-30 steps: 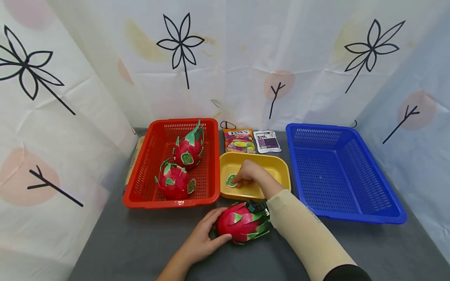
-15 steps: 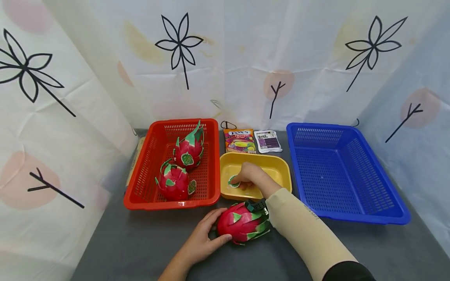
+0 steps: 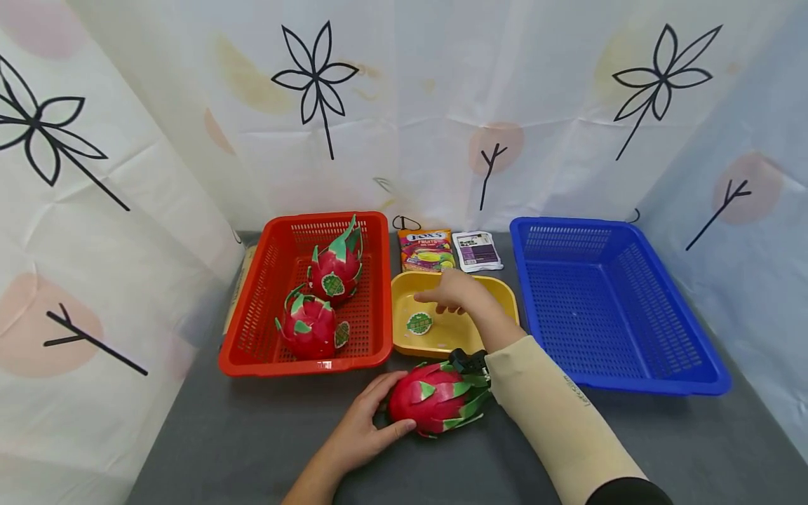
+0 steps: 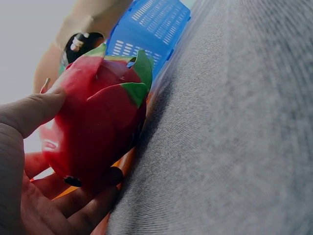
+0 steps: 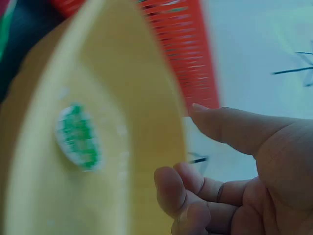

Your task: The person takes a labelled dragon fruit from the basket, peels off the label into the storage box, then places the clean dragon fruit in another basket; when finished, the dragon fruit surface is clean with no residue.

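Note:
My left hand (image 3: 366, 428) grips the blunt end of a red dragon fruit (image 3: 435, 400) with green-tipped scales, lying on its side on the grey table. In the left wrist view, the thumb presses one side of the dragon fruit and the fingers curl beneath it. Over the yellow tray (image 3: 454, 340) hovers my right hand (image 3: 457, 291), its thumb and fingers apart and nothing held. A green-and-white oval sticker (image 3: 419, 323) lies on the tray floor, below and left of that hand. The right wrist view shows this sticker (image 5: 78, 137) blurred, clear of the fingers.
At the left, a red basket (image 3: 246, 351) holds two dragon fruits (image 3: 309, 330), each with an oval sticker. A blue basket (image 3: 600, 301) stands at the right. Behind the tray lie a candy bag (image 3: 426, 249) and a white packet (image 3: 477, 251). A patterned curtain surrounds the table.
My right hand has lifted off the sticker and moved up and back, its fingers now apart. The sticker lies on the tray floor. The left hand stays on the dragon fruit.

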Action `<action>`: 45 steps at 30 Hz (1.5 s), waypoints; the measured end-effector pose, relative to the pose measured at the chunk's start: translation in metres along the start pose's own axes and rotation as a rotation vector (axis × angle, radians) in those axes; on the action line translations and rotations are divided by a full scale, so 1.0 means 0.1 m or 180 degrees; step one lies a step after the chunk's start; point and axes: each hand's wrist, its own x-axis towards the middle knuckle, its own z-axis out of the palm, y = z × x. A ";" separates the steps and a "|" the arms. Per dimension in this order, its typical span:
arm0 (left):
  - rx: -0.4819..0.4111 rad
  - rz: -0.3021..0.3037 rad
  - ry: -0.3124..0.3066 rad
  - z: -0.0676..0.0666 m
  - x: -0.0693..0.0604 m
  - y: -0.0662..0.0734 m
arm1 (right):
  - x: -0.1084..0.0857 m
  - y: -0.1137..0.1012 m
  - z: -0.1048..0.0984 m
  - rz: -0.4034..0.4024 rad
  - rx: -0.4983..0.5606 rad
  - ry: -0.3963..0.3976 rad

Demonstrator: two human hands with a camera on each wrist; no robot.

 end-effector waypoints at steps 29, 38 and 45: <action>0.0012 0.0068 0.0076 0.03 0.01 -0.03 | -1.37 0.83 -0.49 -0.1475 0.1782 0.0938; -0.0002 0.0169 0.0149 0.05 0.01 -0.03 | -1.69 1.29 -0.53 -0.1438 0.1673 0.1663; -0.0005 0.0265 0.0156 0.05 0.02 -0.08 | -1.78 1.65 -0.55 -0.1554 0.2059 0.1894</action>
